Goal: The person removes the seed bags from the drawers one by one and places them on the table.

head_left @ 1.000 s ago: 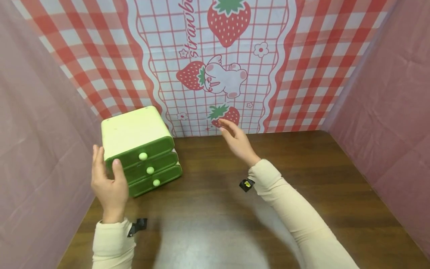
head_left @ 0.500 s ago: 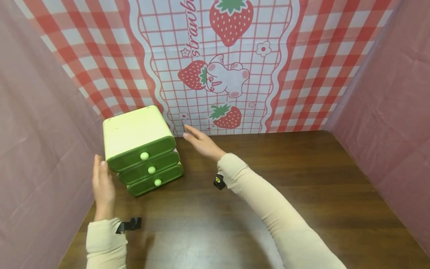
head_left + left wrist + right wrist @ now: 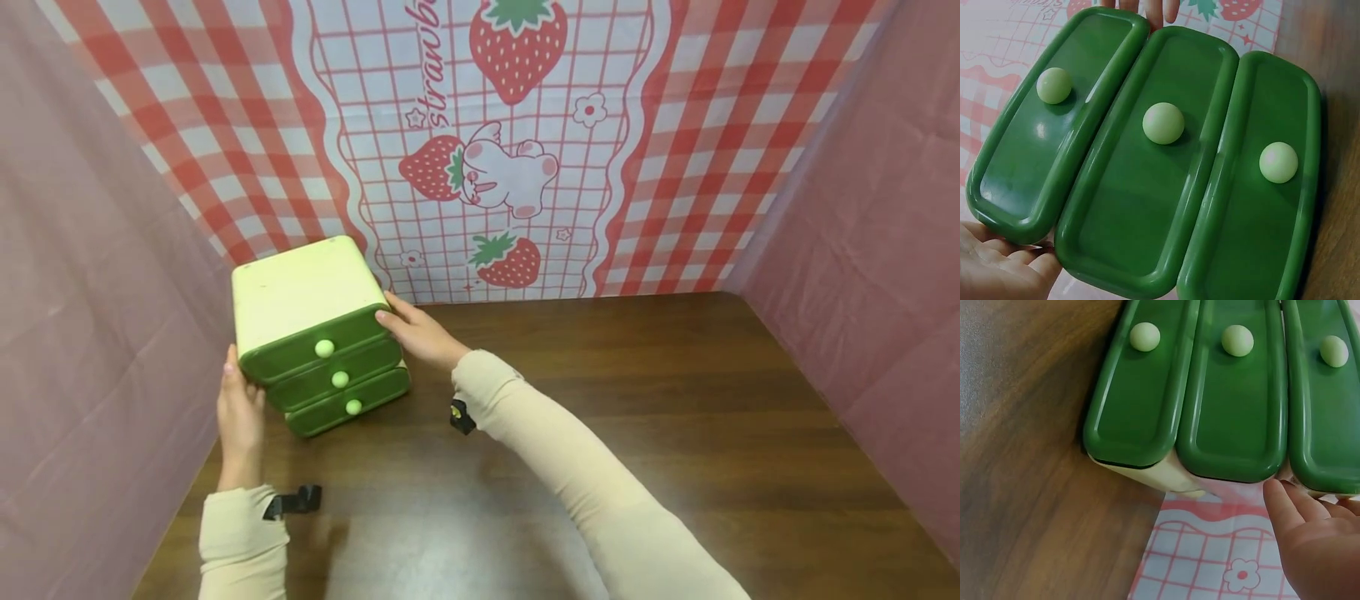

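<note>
- The cream-and-green three-drawer mini cabinet (image 3: 303,296) stands at the left of the frame, on the brown wood-grain table (image 3: 690,408), its rear near the checked strawberry cloth (image 3: 690,167).
- The left hand (image 3: 240,429) is clamped on the cabinet's left side, fingers bent behind the front edge near the top drawer (image 3: 288,360). Should those fingers bear on the drawer front and not the casing, a pull could slide the drawer out.
- The right hand (image 3: 427,337) grips the opposite side, thumb at the right end of the top drawer front, fingers around the side. That hold looks shallow to me; a smooth edge could slip from it.
- Both grips sit high. Pushing or pulling there might tip the cabinet, since the bottom drawer (image 3: 322,418) lies well below the hands.
- If the cabinet leans forward, the middle drawer (image 3: 307,390) and the bottom one may slide outward, as neither hand visibly holds them back.
- In the right wrist view the thumb lies by the seam between the top and middle drawers; shifting fronts could pinch it.
- Turning the cabinet leftward or back could snag the pink curtain (image 3: 90,292) at the left edge, or rumple the strawberry cloth.
</note>
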Demonstrator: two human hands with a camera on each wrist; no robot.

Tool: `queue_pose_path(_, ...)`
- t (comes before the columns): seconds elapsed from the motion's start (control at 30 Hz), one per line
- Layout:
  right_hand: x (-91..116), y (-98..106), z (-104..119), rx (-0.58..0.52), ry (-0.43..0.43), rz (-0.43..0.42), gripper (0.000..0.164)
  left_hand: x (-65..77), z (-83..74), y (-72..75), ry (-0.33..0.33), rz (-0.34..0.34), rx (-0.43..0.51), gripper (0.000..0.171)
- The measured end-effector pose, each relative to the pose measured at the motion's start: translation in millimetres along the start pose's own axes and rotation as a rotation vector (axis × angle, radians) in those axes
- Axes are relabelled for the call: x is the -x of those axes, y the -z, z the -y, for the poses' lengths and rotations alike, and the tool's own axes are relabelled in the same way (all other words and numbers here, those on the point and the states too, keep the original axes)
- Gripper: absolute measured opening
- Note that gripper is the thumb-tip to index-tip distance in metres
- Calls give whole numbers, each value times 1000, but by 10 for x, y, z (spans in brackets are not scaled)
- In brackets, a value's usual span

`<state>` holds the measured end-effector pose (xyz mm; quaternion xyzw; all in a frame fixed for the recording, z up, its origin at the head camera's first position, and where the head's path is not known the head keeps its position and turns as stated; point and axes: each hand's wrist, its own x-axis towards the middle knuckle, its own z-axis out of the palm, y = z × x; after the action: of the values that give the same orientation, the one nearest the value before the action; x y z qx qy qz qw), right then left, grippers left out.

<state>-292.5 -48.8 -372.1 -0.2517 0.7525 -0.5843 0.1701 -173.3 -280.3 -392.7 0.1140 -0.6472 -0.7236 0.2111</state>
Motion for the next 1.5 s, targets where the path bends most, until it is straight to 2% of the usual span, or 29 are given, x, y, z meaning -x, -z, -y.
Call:
queue_pose_path(0.17,12,-46,19,18,-3,-34,65,10,4,-13,-12,-18,-28,57)
queue_pose_path(0.4,41,-85,23,14,-7,-58,68,21,20,-43,-45,-45,-13,57)
queue_pose_path(0.8,132,-58,-9,69,10,-120,66,71,54,-89,-58,-62,-11,56)
queue_pose_path(1.1,279,33,-73,51,17,-170,63,112,87,-182,-98,-22,-21,57)
queue_pose_path(1.5,563,229,-206,9,58,-186,60,166,143,-333,-96,42,-41,56)
